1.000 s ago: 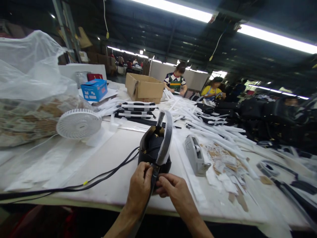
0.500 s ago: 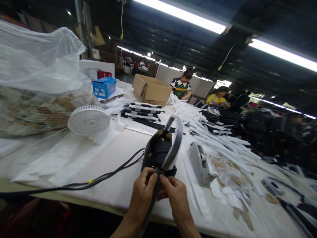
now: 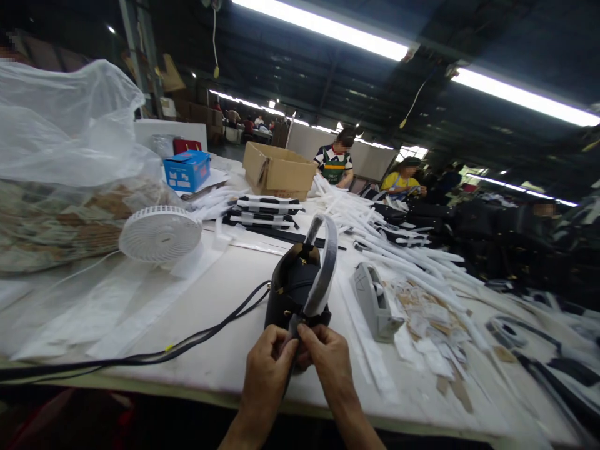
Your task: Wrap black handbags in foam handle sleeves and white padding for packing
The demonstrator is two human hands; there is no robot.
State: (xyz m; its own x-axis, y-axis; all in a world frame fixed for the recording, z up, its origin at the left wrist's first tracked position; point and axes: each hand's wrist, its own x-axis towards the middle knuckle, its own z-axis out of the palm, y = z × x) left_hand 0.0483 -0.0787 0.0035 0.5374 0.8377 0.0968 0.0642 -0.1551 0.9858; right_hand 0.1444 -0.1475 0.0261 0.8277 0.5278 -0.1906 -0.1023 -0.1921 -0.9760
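A small black handbag (image 3: 276, 300) stands on the table in front of me, its top facing up. Its handle (image 3: 328, 269) arches above it, covered in a clear or whitish wrap. At the bag's near side, my left hand (image 3: 268, 359) pinches a dark strap (image 3: 291, 362) between thumb and fingers. My right hand (image 3: 328, 359) is closed on the same strap from the other side, thumb close to the foot of the handle. The fingertips partly hide where strap and bag meet. A long thin black strap (image 3: 187, 340) runs from the bag to the left.
Right of the bag stands a grey tape dispenser (image 3: 375, 306), with scraps of paper (image 3: 431, 319) beyond it. A white fan (image 3: 162, 234), a blue box (image 3: 187, 170), a cardboard box (image 3: 279, 169) and white wrapped strips (image 3: 375, 231) lie around. Two co-workers sit across the table.
Both hands stay on the strap at the bag's near side. Less of the strap's tail shows below my left hand. The whole view has shifted slightly.
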